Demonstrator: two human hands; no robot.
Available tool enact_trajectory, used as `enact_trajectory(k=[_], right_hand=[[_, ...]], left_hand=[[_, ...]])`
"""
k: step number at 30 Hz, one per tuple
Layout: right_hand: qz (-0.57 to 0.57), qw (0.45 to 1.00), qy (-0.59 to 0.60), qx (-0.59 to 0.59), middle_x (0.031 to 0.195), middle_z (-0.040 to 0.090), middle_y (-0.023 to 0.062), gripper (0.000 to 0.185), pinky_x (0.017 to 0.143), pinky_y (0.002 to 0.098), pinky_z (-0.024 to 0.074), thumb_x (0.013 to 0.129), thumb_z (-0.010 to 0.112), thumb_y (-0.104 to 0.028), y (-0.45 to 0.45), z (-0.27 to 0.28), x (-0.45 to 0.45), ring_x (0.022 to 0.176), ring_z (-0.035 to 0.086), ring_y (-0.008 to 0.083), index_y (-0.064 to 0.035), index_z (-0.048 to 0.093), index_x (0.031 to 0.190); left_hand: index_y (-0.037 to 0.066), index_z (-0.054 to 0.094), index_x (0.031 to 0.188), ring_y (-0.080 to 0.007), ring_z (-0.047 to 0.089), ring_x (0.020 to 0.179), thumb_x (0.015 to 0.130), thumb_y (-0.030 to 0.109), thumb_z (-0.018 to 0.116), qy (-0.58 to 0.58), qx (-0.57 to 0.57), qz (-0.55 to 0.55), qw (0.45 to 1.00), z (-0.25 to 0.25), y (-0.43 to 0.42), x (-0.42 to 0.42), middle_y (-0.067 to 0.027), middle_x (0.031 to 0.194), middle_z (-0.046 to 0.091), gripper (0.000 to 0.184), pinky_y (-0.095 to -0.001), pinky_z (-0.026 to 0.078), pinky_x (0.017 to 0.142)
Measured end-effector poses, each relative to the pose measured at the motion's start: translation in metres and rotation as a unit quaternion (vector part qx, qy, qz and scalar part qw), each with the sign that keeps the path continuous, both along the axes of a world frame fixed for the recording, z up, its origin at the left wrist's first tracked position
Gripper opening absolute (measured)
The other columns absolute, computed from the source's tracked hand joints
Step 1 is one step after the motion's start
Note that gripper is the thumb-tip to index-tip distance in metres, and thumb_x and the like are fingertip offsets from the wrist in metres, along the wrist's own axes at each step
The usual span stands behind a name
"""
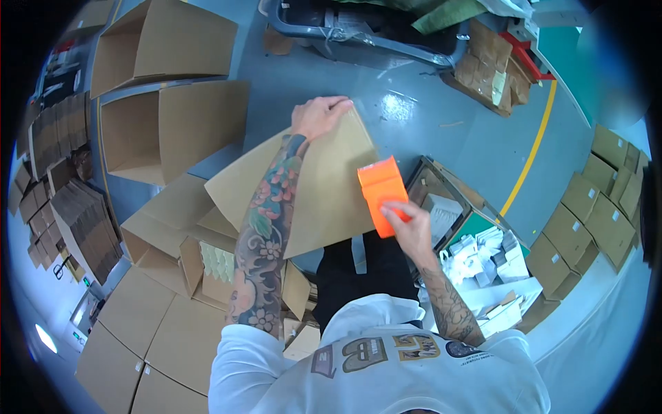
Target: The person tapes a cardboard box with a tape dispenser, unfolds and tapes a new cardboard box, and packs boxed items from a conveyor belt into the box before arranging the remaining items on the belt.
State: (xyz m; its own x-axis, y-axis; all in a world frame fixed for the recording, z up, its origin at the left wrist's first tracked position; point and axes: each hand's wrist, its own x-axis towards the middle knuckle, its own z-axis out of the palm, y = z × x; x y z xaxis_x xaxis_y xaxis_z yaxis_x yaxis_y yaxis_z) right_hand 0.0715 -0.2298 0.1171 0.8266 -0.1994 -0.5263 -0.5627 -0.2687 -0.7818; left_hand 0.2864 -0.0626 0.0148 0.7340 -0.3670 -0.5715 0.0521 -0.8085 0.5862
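Note:
A flattened cardboard box (pixel 327 179) is held up in front of my body, tilted. My left hand (pixel 321 119) grips its far upper edge, fingers curled over the rim. In my right hand (pixel 412 226) is a bright orange tape dispenser (pixel 381 190), pinched between thumb and fingers at its near end. The dispenser lies over the right edge of the cardboard; whether it touches the board I cannot tell. Any tape on it is hidden from this angle.
Open cardboard boxes (pixel 203 131) stand on the left. A dark plastic bin (pixel 372 52) is at the top, with a crumpled brown carton (pixel 483 65) beside it. To my right, a white container (pixel 507 297) holds packaging scraps. Stacked cartons (pixel 579 200) line the right wall.

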Motion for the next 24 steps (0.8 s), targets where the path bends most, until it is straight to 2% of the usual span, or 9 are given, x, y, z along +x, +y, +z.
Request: enact_trajectory(k=[9,13,14,16,17,19,20,21,24], right_hand=[[-0.023,0.988,0.154,-0.012,0.082,0.067,0.0126,0.015,0.071,0.0294,0.0494,0.078,0.066,-0.009,-0.034,0.023,-0.177,0.074,0.064,0.0195,0.0018,0.067,0.088],[-0.023,0.987,0.152,-0.050,0.080,0.067,0.0131,0.017,0.069,0.0302,0.0497,0.079,0.064,-0.012,-0.027,-0.031,-0.163,0.073,0.064,0.0191,0.0016,0.067,0.088],[-0.029,0.986,0.157,-0.054,0.080,0.068,0.0134,0.018,0.069,0.0303,0.0497,0.080,0.064,-0.013,-0.025,-0.047,-0.150,0.074,0.065,0.0194,0.0014,0.067,0.088],[0.028,0.977,0.151,-0.146,0.080,0.068,0.0137,0.019,0.069,0.0305,0.0495,0.080,0.063,-0.013,-0.017,-0.062,-0.114,0.075,0.065,0.0192,0.0014,0.067,0.090],[0.027,0.978,0.148,-0.144,0.080,0.068,0.0137,0.019,0.069,0.0305,0.0495,0.080,0.063,-0.013,-0.015,-0.076,-0.098,0.075,0.065,0.0192,0.0014,0.067,0.090],[0.018,0.947,0.252,-0.196,0.080,0.068,0.0136,0.019,0.069,0.0303,0.0491,0.081,0.062,-0.013,-0.008,-0.092,-0.086,0.074,0.064,0.0173,0.0012,0.066,0.092],[0.022,0.949,0.247,-0.194,0.080,0.068,0.0136,0.019,0.069,0.0303,0.0491,0.081,0.062,-0.013,-0.006,-0.094,-0.090,0.074,0.064,0.0173,0.0012,0.066,0.092],[-0.004,0.965,0.212,-0.154,0.081,0.068,0.0133,0.019,0.070,0.0301,0.0489,0.081,0.062,-0.013,-0.009,-0.098,-0.095,0.075,0.064,0.0168,0.0014,0.066,0.092],[-0.038,0.988,0.142,-0.053,0.084,0.068,0.0125,0.020,0.073,0.0292,0.0480,0.082,0.061,-0.012,-0.019,-0.084,-0.131,0.079,0.063,0.0157,0.0027,0.066,0.095]], left_hand=[[0.019,0.062,0.113,-0.0274,0.059,0.101,0.086,0.052,0.045,0.012,0.007,0.018,1.000,0.003,-0.001,0.001,-0.0100,0.103,0.065,0.046,-0.0347,0.043,0.088],[0.022,0.064,0.110,-0.0287,0.059,0.099,0.084,0.053,0.045,-0.015,0.001,0.056,0.998,0.006,-0.004,-0.010,-0.0092,0.101,0.065,0.045,-0.0371,0.043,0.088],[0.020,0.062,0.112,-0.0284,0.059,0.099,0.084,0.053,0.045,-0.017,0.005,0.051,0.999,0.007,-0.005,-0.011,-0.0098,0.103,0.065,0.046,-0.0365,0.043,0.088],[0.017,0.059,0.117,-0.0278,0.060,0.099,0.085,0.052,0.047,-0.022,0.014,0.050,0.998,0.008,-0.006,-0.011,-0.0108,0.106,0.064,0.049,-0.0351,0.042,0.088],[0.017,0.059,0.117,-0.0278,0.060,0.099,0.085,0.052,0.047,-0.025,0.016,0.049,0.998,0.003,-0.006,-0.011,-0.0108,0.106,0.064,0.049,-0.0351,0.042,0.088],[0.012,0.060,0.114,-0.0281,0.058,0.100,0.084,0.048,0.052,-0.132,-0.020,0.076,0.988,-0.013,-0.003,-0.020,-0.0107,0.107,0.063,0.048,-0.0358,0.042,0.089],[0.010,0.061,0.113,-0.0283,0.058,0.100,0.083,0.046,0.055,-0.191,-0.038,0.091,0.977,-0.017,0.003,-0.021,-0.0106,0.108,0.062,0.047,-0.0361,0.041,0.089],[0.010,0.061,0.113,-0.0283,0.058,0.100,0.083,0.046,0.055,-0.202,-0.034,0.094,0.974,-0.014,0.012,-0.017,-0.0106,0.108,0.062,0.047,-0.0361,0.041,0.089],[0.005,0.057,0.114,-0.0321,0.052,0.106,0.078,0.041,0.063,-0.441,-0.022,0.216,0.871,0.013,0.066,-0.051,-0.0164,0.116,0.055,0.051,-0.0380,0.039,0.091]])
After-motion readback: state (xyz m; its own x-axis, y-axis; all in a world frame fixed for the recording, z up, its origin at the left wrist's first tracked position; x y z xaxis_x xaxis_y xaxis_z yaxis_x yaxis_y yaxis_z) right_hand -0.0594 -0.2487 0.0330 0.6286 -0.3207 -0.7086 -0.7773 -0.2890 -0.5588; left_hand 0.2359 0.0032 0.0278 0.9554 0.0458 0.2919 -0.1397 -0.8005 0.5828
